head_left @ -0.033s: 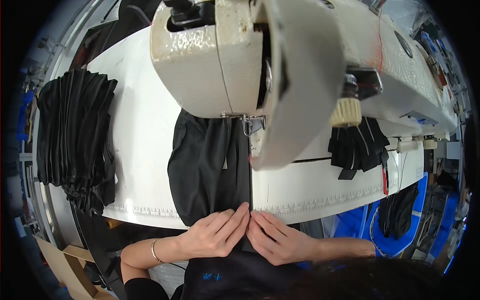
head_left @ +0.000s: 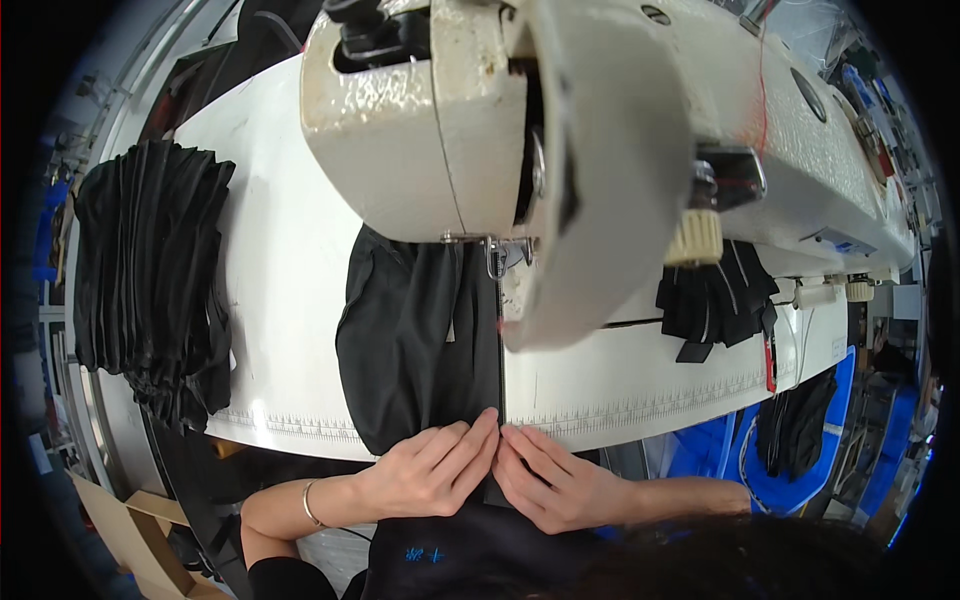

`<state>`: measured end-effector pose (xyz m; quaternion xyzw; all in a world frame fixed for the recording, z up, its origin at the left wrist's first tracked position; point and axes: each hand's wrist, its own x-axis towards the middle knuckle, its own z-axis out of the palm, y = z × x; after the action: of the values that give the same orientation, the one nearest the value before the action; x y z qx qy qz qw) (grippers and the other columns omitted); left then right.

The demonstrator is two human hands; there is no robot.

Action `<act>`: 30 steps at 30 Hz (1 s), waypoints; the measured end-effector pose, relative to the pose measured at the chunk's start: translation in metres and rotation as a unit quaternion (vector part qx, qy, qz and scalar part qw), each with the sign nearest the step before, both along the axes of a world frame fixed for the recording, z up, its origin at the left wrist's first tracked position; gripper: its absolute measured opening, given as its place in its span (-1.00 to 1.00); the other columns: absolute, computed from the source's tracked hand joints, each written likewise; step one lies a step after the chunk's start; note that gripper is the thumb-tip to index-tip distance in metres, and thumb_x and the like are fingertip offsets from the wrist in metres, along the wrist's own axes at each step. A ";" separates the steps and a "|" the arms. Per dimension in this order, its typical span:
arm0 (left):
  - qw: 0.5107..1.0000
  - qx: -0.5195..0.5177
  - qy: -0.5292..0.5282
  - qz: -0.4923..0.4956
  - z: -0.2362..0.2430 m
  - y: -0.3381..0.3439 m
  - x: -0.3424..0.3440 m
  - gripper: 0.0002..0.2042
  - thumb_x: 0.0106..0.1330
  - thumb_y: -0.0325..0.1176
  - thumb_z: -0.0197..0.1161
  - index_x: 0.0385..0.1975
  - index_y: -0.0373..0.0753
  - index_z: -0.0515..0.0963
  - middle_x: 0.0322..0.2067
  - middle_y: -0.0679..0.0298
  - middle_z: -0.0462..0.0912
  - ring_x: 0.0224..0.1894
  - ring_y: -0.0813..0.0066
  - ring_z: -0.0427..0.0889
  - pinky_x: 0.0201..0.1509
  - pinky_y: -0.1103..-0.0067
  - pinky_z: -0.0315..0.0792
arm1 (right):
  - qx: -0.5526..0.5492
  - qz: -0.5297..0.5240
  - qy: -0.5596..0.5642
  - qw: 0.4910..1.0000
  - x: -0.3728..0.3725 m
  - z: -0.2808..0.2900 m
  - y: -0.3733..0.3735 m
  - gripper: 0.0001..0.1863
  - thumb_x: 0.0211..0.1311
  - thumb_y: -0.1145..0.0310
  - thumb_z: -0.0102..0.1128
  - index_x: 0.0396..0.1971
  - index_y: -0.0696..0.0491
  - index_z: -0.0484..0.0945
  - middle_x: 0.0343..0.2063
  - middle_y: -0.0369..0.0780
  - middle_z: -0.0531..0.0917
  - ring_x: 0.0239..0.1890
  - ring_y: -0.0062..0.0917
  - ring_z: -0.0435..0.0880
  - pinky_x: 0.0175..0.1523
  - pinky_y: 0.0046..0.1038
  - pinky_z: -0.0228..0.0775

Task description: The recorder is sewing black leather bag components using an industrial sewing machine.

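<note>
A black fabric piece (head_left: 410, 340) lies flat on the white sewing table, its far end under the presser foot (head_left: 495, 260) of the sewing machine (head_left: 400, 140). A narrow dark strip runs along its right edge toward me. At the table's front edge my left hand (head_left: 430, 470) pinches that edge, fingertips pressed together. Close beside it my right hand (head_left: 562, 482) is closed too, thumb and fingers pinching the same edge of the cloth. The fingertips of both hands nearly touch. Part of the cloth under my hands is hidden.
Pleated black fabric pieces (head_left: 150, 270) are stacked at the left. Black strips (head_left: 718, 300) lie at the right near a red-handled tool (head_left: 770, 350). A printed ruler (head_left: 640, 415) follows the table's front edge. A blue bin (head_left: 800, 490) holds dark cloth; a cardboard box (head_left: 125, 535) stands lower left.
</note>
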<state>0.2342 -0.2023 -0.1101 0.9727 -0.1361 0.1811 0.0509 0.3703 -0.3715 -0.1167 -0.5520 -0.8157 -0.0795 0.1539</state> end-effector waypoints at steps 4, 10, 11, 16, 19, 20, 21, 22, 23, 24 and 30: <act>1.000 -0.010 0.028 0.000 -0.002 0.007 0.007 -0.72 -0.11 -0.50 0.17 -0.34 -0.43 0.58 -0.16 0.07 0.58 -0.39 0.47 0.50 -0.39 0.70 0.42 | -0.013 0.001 -0.016 1.000 0.008 0.001 0.008 -0.68 0.00 0.35 0.03 -0.29 0.25 0.55 -0.19 -0.07 0.54 -0.03 -0.20 0.54 0.19 -0.22 0.33; 0.997 -0.069 0.025 -0.024 -0.006 0.038 0.039 -0.67 -0.15 -0.45 0.14 -0.32 -0.47 0.53 -0.19 0.03 0.54 -0.35 0.40 0.49 -0.36 0.65 0.46 | 0.034 -0.026 -0.006 0.999 0.033 -0.017 0.034 -0.70 -0.03 0.32 0.03 -0.35 0.23 0.53 -0.17 -0.07 0.53 0.03 -0.15 0.49 0.21 -0.18 0.30; 0.997 -0.078 0.017 -0.020 -0.004 0.044 0.045 -0.67 -0.16 -0.46 0.15 -0.33 -0.47 0.53 -0.20 0.04 0.53 -0.35 0.40 0.49 -0.36 0.64 0.46 | 0.028 -0.015 -0.011 0.999 0.041 -0.012 0.042 -0.73 -0.03 0.30 0.04 -0.41 0.20 0.52 -0.22 -0.09 0.52 -0.04 -0.17 0.52 0.20 -0.17 0.29; 0.993 -0.115 0.004 0.015 -0.001 0.066 0.066 -0.70 -0.12 -0.48 0.19 -0.30 -0.39 0.56 -0.26 0.11 0.53 -0.25 0.30 0.55 -0.26 0.49 0.51 | 0.023 -0.035 0.031 0.999 0.060 -0.018 0.057 -0.78 -0.03 0.38 0.10 -0.37 0.17 0.49 -0.36 -0.13 0.52 -0.24 -0.30 0.54 0.03 -0.24 0.40; 0.977 -0.195 0.070 0.055 -0.030 0.073 0.068 -0.70 -0.06 -0.53 0.15 -0.25 -0.31 0.59 -0.22 0.09 0.56 -0.21 0.22 0.59 -0.17 0.39 0.49 | -0.336 -0.113 0.523 0.775 0.067 -0.046 0.068 -0.74 0.07 0.41 0.13 -0.22 0.16 0.47 -0.27 -0.07 0.56 -0.21 -0.30 0.57 -0.01 -0.31 0.39; 0.979 -0.193 0.048 0.042 -0.028 0.077 0.073 -0.70 -0.06 -0.53 0.16 -0.25 -0.30 0.59 -0.21 0.09 0.57 -0.23 0.21 0.59 -0.18 0.38 0.49 | -0.337 -0.116 0.521 0.776 0.074 -0.041 0.075 -0.74 0.07 0.41 0.13 -0.22 0.16 0.47 -0.27 -0.07 0.56 -0.21 -0.30 0.57 -0.01 -0.31 0.39; 0.979 -0.195 0.045 0.040 -0.030 0.078 0.074 -0.70 -0.06 -0.53 0.16 -0.25 -0.30 0.59 -0.21 0.09 0.57 -0.23 0.21 0.59 -0.18 0.38 0.49 | -0.188 -0.080 0.428 0.881 0.078 -0.036 0.079 -0.74 0.08 0.40 0.14 -0.19 0.13 0.48 -0.29 -0.09 0.58 -0.22 -0.31 0.58 -0.02 -0.31 0.38; 0.979 -0.191 0.058 0.053 -0.037 0.081 0.073 -0.71 -0.06 -0.53 0.17 -0.25 -0.30 0.58 -0.20 0.11 0.57 -0.23 0.21 0.59 -0.19 0.38 0.48 | -0.031 -0.041 0.315 0.948 0.080 -0.032 0.080 -0.73 0.10 0.39 0.15 -0.17 0.11 0.49 -0.32 -0.12 0.59 -0.22 -0.32 0.58 -0.03 -0.30 0.38; 0.978 -0.184 0.073 0.067 -0.045 0.084 0.072 -0.71 -0.06 -0.54 0.19 -0.25 -0.30 0.58 -0.19 0.13 0.57 -0.23 0.21 0.59 -0.20 0.38 0.47 | -0.031 -0.043 0.315 0.948 0.081 -0.032 0.079 -0.73 0.10 0.39 0.15 -0.17 0.11 0.49 -0.32 -0.12 0.59 -0.22 -0.32 0.58 -0.03 -0.30 0.38; 0.978 -0.184 0.073 0.063 -0.055 0.087 0.067 -0.71 -0.06 -0.54 0.19 -0.25 -0.30 0.58 -0.19 0.13 0.57 -0.23 0.21 0.59 -0.20 0.38 0.47 | -0.020 -0.038 0.278 0.960 0.082 -0.032 0.077 -0.72 0.06 0.39 0.14 -0.19 0.12 0.50 -0.31 -0.10 0.58 -0.21 -0.30 0.57 -0.04 -0.29 0.38; 0.947 -0.283 0.114 0.097 -0.039 0.088 0.054 -0.74 0.01 -0.50 0.19 -0.24 -0.25 0.56 -0.18 0.22 0.58 -0.16 0.27 0.57 -0.15 0.43 0.46 | 0.045 0.020 0.052 0.997 0.083 -0.040 0.069 -0.66 -0.18 0.40 0.11 -0.30 0.22 0.52 -0.24 0.04 0.55 -0.16 -0.18 0.49 -0.10 -0.22 0.37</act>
<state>0.2882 -0.1143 -0.1487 0.9408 0.0226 0.1042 0.3219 0.4537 -0.3024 -0.1571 -0.5312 -0.8131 -0.0845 0.2227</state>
